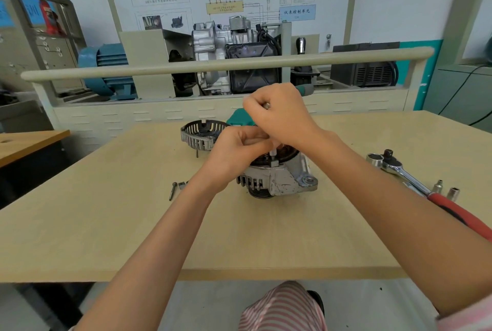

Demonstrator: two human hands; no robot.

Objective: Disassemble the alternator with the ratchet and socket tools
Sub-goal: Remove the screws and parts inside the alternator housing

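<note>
- Silver cast-metal alternator [279, 179] sits at frame centre on the pale wooden table [106, 237].
- Right hand [279, 115] grasps a green-handled driver tool [304, 89] standing on the alternator.
- Left hand [237, 147], fingers curled, pinches its shaft.
- Red-handled chrome ratchet [415, 179] lies at right.

The pale wooden bench [106, 237] is carrying a silver alternator body [279, 179] mid-bench, a slotted grey end cover [198, 135] toward its far edge, a dark loose bolt [173, 191] left of the body, and a red-handled chrome ratchet [415, 181] with small sockets [452, 193] by the right edge.

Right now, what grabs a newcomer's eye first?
Both hands meet mid-table over the alternator: the right hand grips a green-handled driver standing on it, the left hand steadies its shaft. The red-handled ratchet lies idle at right; the removed end cover sits behind.
</note>
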